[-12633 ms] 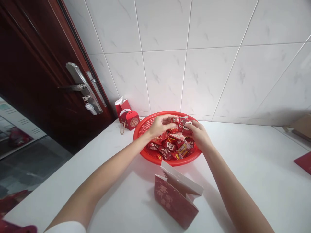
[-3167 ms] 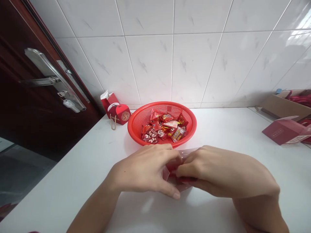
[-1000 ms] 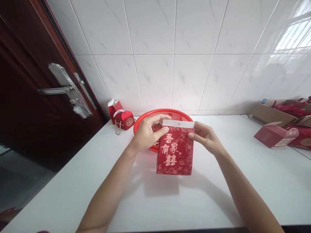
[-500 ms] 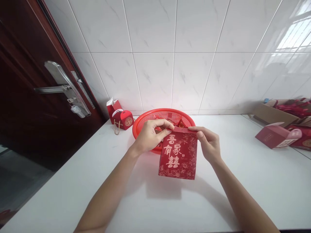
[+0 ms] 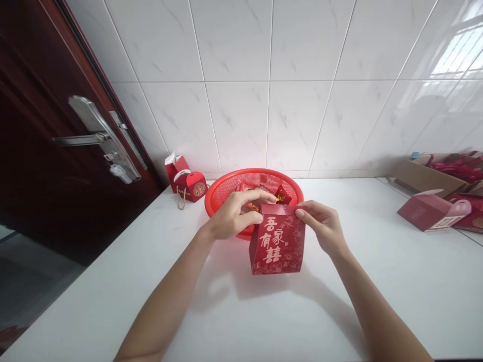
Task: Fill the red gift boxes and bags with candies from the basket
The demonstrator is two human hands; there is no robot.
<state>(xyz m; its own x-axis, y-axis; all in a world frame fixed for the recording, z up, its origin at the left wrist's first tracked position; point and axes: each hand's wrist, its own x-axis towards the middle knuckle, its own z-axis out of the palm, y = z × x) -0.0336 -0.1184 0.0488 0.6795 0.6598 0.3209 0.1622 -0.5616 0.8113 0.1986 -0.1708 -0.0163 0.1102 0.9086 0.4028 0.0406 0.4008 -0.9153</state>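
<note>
Two hands had hold of the red box (image 5: 279, 246), the left hand (image 5: 237, 216) in a loosish grip at its upper left, the right hand (image 5: 325, 220) pinching the upper right corner. Half a second earlier it hung flatter with its top in a thin strip; by now a side panel showed and the top flap slanted, so I'd say less squeezed. It was over the bench (image 5: 226, 329), in front of the red basket (image 5: 210, 197).
</note>
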